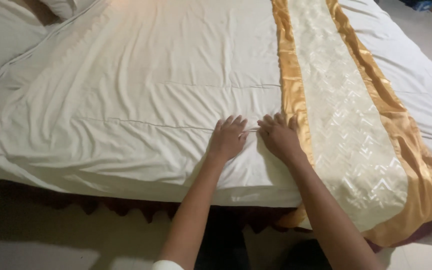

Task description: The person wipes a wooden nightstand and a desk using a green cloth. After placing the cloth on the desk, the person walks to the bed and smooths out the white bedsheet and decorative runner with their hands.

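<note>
Bed under a wrinkled white duvet, gold-edged cream runner across it on the right, pillow at top left. Left hand and right hand side by side near the bed's front edge, both flat, palms down, fingers spread on the duvet, gripping nothing. Right hand just beside the runner's gold border, possibly touching; can't tell.
</note>
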